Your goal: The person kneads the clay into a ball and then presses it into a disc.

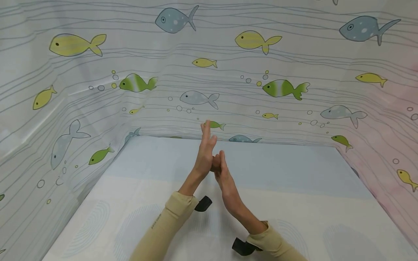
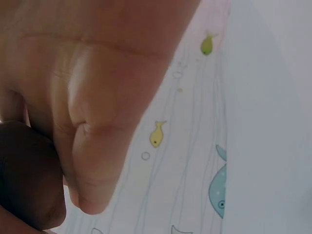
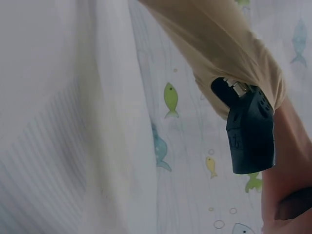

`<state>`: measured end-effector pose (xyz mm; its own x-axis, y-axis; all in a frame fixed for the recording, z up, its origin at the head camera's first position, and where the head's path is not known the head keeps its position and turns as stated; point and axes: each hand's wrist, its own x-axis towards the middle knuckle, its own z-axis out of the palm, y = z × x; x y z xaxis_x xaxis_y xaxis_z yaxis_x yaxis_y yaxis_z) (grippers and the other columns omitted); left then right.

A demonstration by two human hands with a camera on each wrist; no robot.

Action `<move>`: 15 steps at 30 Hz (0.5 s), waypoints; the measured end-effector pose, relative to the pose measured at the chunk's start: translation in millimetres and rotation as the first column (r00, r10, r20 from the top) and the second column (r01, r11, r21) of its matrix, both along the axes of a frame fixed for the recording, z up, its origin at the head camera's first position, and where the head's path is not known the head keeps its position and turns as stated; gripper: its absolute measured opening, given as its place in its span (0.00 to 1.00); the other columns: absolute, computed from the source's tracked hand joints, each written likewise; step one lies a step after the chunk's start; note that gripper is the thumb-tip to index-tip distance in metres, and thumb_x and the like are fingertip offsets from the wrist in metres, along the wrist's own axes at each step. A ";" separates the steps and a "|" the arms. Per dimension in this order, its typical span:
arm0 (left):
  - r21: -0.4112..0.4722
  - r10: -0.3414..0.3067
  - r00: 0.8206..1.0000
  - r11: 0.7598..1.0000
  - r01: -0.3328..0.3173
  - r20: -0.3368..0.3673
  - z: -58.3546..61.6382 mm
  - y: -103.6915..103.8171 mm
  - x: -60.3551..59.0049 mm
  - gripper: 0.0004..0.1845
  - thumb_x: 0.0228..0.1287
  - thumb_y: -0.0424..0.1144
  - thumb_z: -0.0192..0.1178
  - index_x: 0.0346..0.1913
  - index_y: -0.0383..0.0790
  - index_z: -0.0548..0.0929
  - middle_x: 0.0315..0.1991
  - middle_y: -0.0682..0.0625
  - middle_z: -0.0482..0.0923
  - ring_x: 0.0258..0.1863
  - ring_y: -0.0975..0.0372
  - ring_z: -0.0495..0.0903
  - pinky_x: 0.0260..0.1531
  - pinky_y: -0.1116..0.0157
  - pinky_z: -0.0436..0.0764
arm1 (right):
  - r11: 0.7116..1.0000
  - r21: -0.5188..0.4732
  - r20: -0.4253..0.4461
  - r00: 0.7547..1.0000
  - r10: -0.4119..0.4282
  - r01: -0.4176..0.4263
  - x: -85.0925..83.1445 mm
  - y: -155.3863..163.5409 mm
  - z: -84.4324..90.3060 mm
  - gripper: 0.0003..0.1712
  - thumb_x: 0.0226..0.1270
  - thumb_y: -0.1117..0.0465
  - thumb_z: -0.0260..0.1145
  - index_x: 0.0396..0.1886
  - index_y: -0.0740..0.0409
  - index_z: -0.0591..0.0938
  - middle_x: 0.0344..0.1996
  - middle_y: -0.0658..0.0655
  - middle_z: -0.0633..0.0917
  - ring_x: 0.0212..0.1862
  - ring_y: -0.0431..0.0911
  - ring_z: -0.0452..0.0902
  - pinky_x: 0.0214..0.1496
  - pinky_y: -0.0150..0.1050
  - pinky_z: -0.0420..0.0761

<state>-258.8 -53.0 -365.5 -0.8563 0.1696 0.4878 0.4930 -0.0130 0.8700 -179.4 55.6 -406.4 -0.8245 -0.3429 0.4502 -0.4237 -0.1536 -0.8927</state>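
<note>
Smooth fish-print sheeting walls (image 1: 294, 61), matt tabletop (image 1: 294, 203), beige knit sleeves (image 1: 163, 228)

The left hand (image 2: 92, 97) is filling most of the left wrist view, blurry and running off the top and left edges. In the right wrist view, the right hand (image 3: 287, 204) is getting cut off at the bottom right corner, so its fingers aren't showing.
</note>
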 end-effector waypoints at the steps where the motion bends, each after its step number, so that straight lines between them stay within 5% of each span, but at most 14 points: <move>1: 0.001 -0.002 1.000 1.000 0.002 0.003 -0.8 -0.3 -0.5 0.38 0.74 0.51 0.37 0.80 0.47 0.39 0.80 0.54 0.26 0.77 0.65 0.25 0.74 0.44 0.33 | 1.000 0.004 0.006 1.000 -0.005 0.005 0.4 -0.2 0.2 0.33 0.83 0.45 0.26 0.80 0.44 0.33 0.78 0.62 0.44 0.78 0.57 0.42 0.75 0.60 0.44; 9: 0.018 -0.038 0.998 0.999 0.038 0.042 -8.7 -3.2 -6.4 0.38 0.74 0.49 0.37 0.80 0.41 0.39 0.80 0.52 0.27 0.78 0.63 0.24 0.74 0.47 0.32 | 0.998 0.049 -0.025 0.999 -0.035 0.036 1.7 -0.5 0.7 0.33 0.84 0.49 0.28 0.80 0.50 0.32 0.76 0.64 0.50 0.76 0.59 0.46 0.73 0.66 0.46; 15: 0.008 -0.064 0.996 0.998 0.064 0.068 -14.6 -5.4 -11.1 0.38 0.73 0.52 0.36 0.80 0.45 0.40 0.80 0.55 0.26 0.77 0.65 0.25 0.74 0.46 0.31 | 0.997 0.058 -0.035 0.999 -0.041 0.043 2.0 0.2 2.7 0.33 0.84 0.49 0.27 0.80 0.50 0.31 0.79 0.59 0.39 0.79 0.57 0.33 0.72 0.69 0.43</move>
<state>-269.9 -58.4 -380.1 -0.8752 0.2225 0.4296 0.4304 -0.0476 0.9014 -177.4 55.8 -403.7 -0.8234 -0.3352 0.4579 -0.4585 -0.0825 -0.8849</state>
